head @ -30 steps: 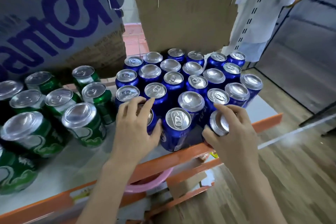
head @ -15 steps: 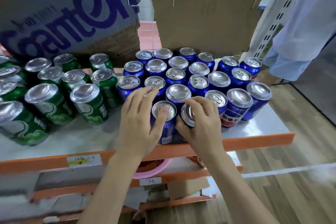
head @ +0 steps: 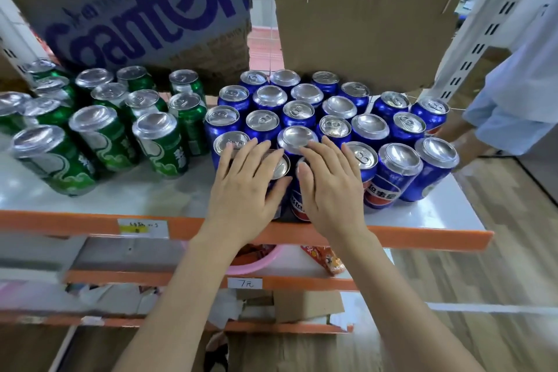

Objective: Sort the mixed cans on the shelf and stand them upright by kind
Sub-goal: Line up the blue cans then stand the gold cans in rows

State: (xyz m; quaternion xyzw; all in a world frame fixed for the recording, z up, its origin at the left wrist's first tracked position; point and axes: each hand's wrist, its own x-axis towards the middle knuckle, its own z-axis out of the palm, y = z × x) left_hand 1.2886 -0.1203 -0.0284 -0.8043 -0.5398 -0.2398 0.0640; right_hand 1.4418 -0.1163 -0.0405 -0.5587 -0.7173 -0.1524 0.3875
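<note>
Cans are stood upright in two groups on the white shelf point(head: 437, 214) with the orange front edge. Green cans point(head: 160, 145) are massed at the left, blue cans point(head: 395, 172) at the right, a narrow gap kept between the kinds. Left hand point(head: 241, 190) is laid flat, fingers straight and spread, over the top of a front-row blue can point(head: 279, 164), thumb pressed against its side. Right hand point(head: 329, 187) is laid the same way over the neighbouring front blue can point(head: 297, 205), fingers extended and reaching the rim of the can behind. Nothing is clasped by either hand; both are pressed on the lids. Torn cardboard box point(head: 136, 15) with blue lettering is seen behind the green group, plain cardboard sheet point(head: 362, 21) behind the blue. Lower shelves are glimpsed beneath, a price tag point(head: 244, 282) marked on one edge. Another person's light sleeve point(head: 519, 93) is caught at the far right.
</note>
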